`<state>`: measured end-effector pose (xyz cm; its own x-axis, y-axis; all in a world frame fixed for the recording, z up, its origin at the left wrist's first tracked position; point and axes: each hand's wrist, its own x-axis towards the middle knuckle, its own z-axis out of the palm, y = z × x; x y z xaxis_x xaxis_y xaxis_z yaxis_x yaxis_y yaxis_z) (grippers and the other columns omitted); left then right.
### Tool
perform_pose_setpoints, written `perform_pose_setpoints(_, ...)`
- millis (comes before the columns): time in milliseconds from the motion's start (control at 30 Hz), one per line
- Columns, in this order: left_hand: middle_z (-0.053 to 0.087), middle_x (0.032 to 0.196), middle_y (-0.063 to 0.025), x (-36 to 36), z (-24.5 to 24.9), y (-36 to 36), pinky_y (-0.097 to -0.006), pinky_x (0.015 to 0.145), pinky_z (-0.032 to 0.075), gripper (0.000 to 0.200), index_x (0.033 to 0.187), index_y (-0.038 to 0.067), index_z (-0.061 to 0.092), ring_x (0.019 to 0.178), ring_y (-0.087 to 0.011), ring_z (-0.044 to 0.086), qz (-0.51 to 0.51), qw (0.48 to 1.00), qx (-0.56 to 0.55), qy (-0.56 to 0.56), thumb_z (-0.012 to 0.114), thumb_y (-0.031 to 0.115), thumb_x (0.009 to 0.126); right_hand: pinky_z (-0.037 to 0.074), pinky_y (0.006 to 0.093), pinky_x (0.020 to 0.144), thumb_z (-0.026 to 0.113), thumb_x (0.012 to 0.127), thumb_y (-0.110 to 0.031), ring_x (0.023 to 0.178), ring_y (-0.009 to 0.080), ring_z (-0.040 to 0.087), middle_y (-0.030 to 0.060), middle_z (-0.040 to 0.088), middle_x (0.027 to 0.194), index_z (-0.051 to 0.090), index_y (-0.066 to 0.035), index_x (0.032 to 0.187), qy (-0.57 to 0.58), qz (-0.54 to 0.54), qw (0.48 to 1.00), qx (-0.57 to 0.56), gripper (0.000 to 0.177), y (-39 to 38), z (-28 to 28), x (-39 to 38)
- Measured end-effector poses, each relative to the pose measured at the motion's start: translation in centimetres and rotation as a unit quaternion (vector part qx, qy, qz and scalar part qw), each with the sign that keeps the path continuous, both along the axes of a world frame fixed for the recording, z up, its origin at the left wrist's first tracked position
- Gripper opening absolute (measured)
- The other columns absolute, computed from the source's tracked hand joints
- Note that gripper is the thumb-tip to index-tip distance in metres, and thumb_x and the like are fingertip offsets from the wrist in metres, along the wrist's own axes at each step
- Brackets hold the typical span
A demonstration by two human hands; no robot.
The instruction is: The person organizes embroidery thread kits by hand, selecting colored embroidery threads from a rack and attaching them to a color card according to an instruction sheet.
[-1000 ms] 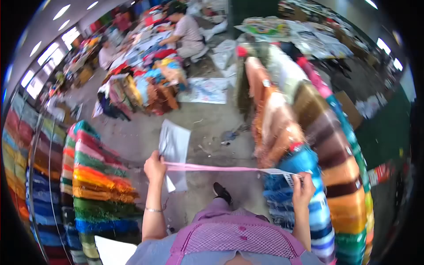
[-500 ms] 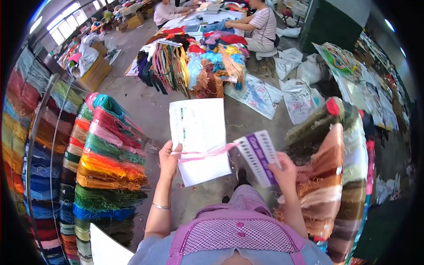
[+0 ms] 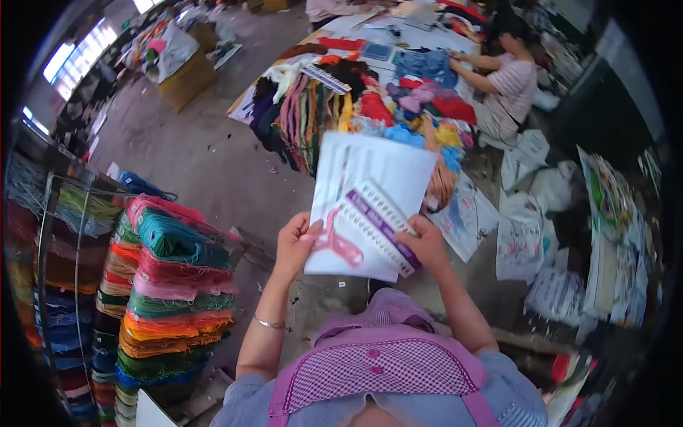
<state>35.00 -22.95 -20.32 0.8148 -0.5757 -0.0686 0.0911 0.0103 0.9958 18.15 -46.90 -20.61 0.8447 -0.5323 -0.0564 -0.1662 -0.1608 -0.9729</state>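
A white printed sheet (image 3: 373,167) is held in front of my body, its left edge pinched by my left hand (image 3: 295,244). Pink thread (image 3: 345,249) hangs in a loop over the lower part of the sheet, next to my left thumb. My right hand (image 3: 425,245) grips a purple and white card (image 3: 377,224) with rows of dark marks, which lies tilted across the sheet. Both hands are closed on what they hold.
Racks of coloured thread (image 3: 178,285) stand at the left. Ahead, a table (image 3: 242,107) bears many thread bundles; a person (image 3: 509,85) works at its right side. White bags (image 3: 523,238) lie on the floor at the right, beside leaning boards (image 3: 605,249).
The view has turned, and the thread rack on the right has left it. The card has moved left over the sheet, and the pink thread, stretched before, now hangs in a loop.
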Motion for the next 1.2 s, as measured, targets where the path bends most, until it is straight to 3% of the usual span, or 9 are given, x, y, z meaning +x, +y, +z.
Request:
perform_pose_setpoints(300, 0.067, 0.106, 0.0001, 16.7, -2.9, 1.0, -0.0244, 0.089, 0.045, 0.034, 0.121, 0.002, 0.062, 0.096, -0.0071, 0.059, -0.023, 0.997, 0.059, 0.051, 0.069, 0.009, 0.088, 0.045, 0.0208, 0.058, 0.070, 0.084, -0.006, 0.066, 0.0044, 0.055, 0.0009, 0.064, 0.077, 0.058, -0.003, 0.082, -0.054, -0.048, 0.991, 0.116, 0.013, -13.2, -7.4, 22.0)
perform_pose_setpoints(600, 0.066, 0.092, 0.0027, 49.3, -13.1, -6.3, -0.0201, 0.067, 0.043, 0.022, 0.108, 0.004, 0.070, 0.076, -0.0037, 0.055, 0.166, 0.976, 0.132, -0.045, 0.059, 0.009, 0.090, 0.047, 0.0278, 0.067, 0.075, 0.077, -0.013, 0.071, 0.0115, 0.057, 0.0027, 0.066, 0.079, 0.065, -0.001, 0.086, 0.129, -0.139, 0.981, -0.028, 0.018, -21.7, -19.9, 34.1)
perform_pose_setpoints(733, 0.070, 0.101, -0.0161, 64.0, -14.9, -12.4, -0.0361, 0.085, 0.051, 0.032, 0.116, 0.003, 0.066, 0.095, -0.0298, 0.067, 0.204, 0.890, 0.322, -0.250, 0.058, 0.007, 0.085, 0.046, 0.0361, 0.080, 0.079, 0.069, -0.020, 0.094, 0.0260, 0.059, 0.0134, 0.065, 0.095, 0.064, 0.000, 0.080, 0.295, -0.136, 0.933, -0.154, 0.027, -23.0, -20.1, 34.8)
perform_pose_setpoints(800, 0.063, 0.118, -0.0217, 70.1, -16.8, -15.3, -0.0407, 0.096, 0.047, 0.044, 0.127, 0.003, 0.058, 0.113, -0.0380, 0.059, 0.190, 0.907, 0.310, -0.212, 0.056, 0.005, 0.083, 0.043, 0.0403, 0.092, 0.079, 0.069, -0.017, 0.109, 0.0329, 0.054, 0.0168, 0.061, 0.109, 0.061, -0.001, 0.091, 0.281, -0.162, 0.909, -0.262, 0.033, -22.7, -19.4, 35.0)
perform_pose_setpoints(833, 0.062, 0.119, -0.0220, 73.0, -18.6, -16.4, -0.0408, 0.094, 0.047, 0.052, 0.133, 0.004, 0.051, 0.109, -0.0366, 0.061, 0.183, 0.889, 0.319, -0.272, 0.058, 0.006, 0.081, 0.042, 0.0419, 0.095, 0.078, 0.070, -0.016, 0.111, 0.0350, 0.053, 0.0179, 0.060, 0.112, 0.060, -0.001, 0.095, 0.253, -0.180, 0.880, -0.360, 0.035, -22.3, -19.0, 35.1)
perform_pose_setpoints(933, 0.055, 0.129, -0.0253, 77.7, -23.1, -18.7, -0.0420, 0.098, 0.045, 0.074, 0.142, 0.001, 0.035, 0.116, -0.0387, 0.056, 0.133, 0.859, 0.365, -0.334, 0.066, 0.010, 0.075, 0.040, 0.0438, 0.097, 0.077, 0.071, -0.014, 0.113, 0.0372, 0.052, 0.0199, 0.057, 0.117, 0.058, -0.001, 0.099, 0.276, -0.165, 0.890, -0.325, 0.036, -21.4, -17.0, 34.9)
perform_pose_setpoints(1000, 0.050, 0.133, -0.0277, 78.3, -21.5, -19.8, -0.0424, 0.101, 0.043, 0.086, 0.141, -0.002, 0.032, 0.122, -0.0397, 0.051, 0.072, 0.851, 0.457, -0.247, 0.076, 0.019, 0.070, 0.040, 0.0435, 0.097, 0.076, 0.072, -0.013, 0.111, 0.0368, 0.053, 0.0199, 0.058, 0.116, 0.059, -0.002, 0.099, 0.273, -0.122, 0.907, -0.296, 0.034, -20.7, -15.4, 35.4)
perform_pose_setpoints(1133, 0.067, 0.085, -0.0235, 78.3, -18.9, -19.9, -0.0501, 0.074, 0.052, 0.036, 0.096, 0.000, 0.058, 0.082, -0.0434, 0.064, 0.046, 0.767, 0.541, -0.343, 0.073, 0.024, 0.075, 0.043, 0.0417, 0.093, 0.073, 0.077, -0.012, 0.107, 0.0353, 0.055, 0.0171, 0.062, 0.108, 0.062, -0.003, 0.099, 0.276, -0.121, 0.906, -0.297, 0.026, -20.1, -12.9, 39.3)
perform_pose_setpoints(1200, 0.067, 0.085, -0.0221, 78.1, -17.4, -20.1, -0.0504, 0.074, 0.052, 0.031, 0.093, 0.001, 0.061, 0.082, -0.0427, 0.065, 0.026, 0.762, 0.534, -0.364, 0.072, 0.025, 0.076, 0.047, 0.0391, 0.086, 0.068, 0.083, -0.014, 0.097, 0.0320, 0.060, 0.0150, 0.065, 0.099, 0.064, -0.002, 0.097, 0.249, -0.116, 0.937, -0.217, 0.019, -21.9, -12.2, 44.0)
